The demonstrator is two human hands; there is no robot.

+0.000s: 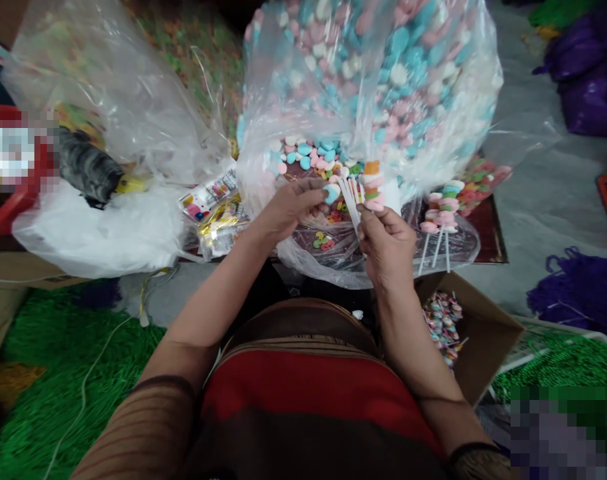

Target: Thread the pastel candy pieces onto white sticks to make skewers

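My left hand (303, 203) pinches a blue-and-white marshmallow candy (332, 193) between thumb and fingers. In my right hand (387, 240) is a candy skewer (372, 183) with orange, white, green and pink pieces stacked on it. Several white sticks (349, 195) stand beside the skewer at the same hand; whether the fingers grip all of them is hard to see. Below both hands lie small colourful gummy rings (325, 241) on clear plastic. Just beyond the hands, loose pink, white and blue candies (303, 155) spill from a large clear bag (383, 73).
Finished candy skewers (443, 210) lie at the table's right edge. Below them a cardboard box (483, 340) holds several wrapped ones. On the left are a bag of gummies (183, 67), a white plastic bag (108, 233), printed wrappers (216, 200) and a red container (13, 207).
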